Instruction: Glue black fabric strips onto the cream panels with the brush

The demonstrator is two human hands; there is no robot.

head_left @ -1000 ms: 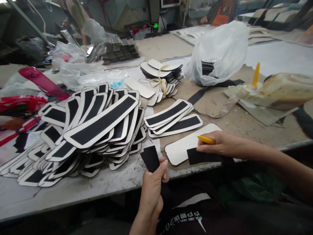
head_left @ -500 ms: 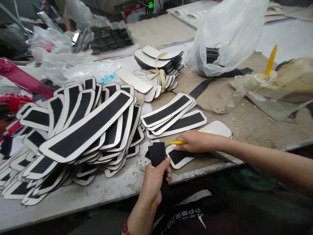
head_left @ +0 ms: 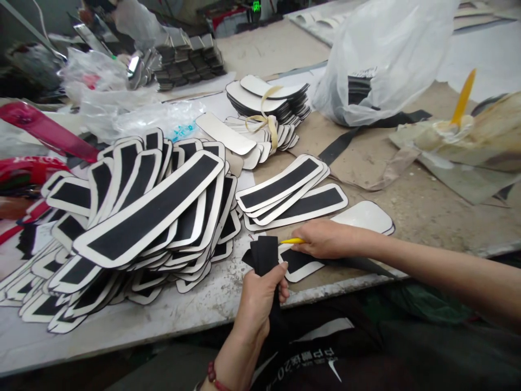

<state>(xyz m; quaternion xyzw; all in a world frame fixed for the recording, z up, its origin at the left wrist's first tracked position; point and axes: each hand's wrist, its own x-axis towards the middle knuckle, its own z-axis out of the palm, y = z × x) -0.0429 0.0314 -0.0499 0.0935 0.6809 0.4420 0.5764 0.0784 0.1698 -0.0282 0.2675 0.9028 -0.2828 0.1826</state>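
My left hand [head_left: 262,296], at the table's front edge, is closed around a bundle of black strips [head_left: 266,254] whose ends stick up above the thumb. My right hand [head_left: 321,239] grips a yellow pointed tool [head_left: 292,240], its tip near the top of the strips. Under the right hand lies a white piece with a black inlay [head_left: 303,270], partly hidden. Just behind are a few similar white-edged pieces [head_left: 280,184], overlapping. A plain white piece [head_left: 364,216] rests beyond my right forearm.
A large heap of black-and-white pieces [head_left: 150,212] covers the left. Behind stand a tied stack [head_left: 264,117], a plastic bag [head_left: 386,65] and dark stacks [head_left: 187,62]. At right, a yellow tool [head_left: 464,100] stands in a wrapped container [head_left: 488,133].
The whole view has shifted slightly, moving things a little to the right in the picture. Both hands keep the same holds, with hardly any movement against the table.
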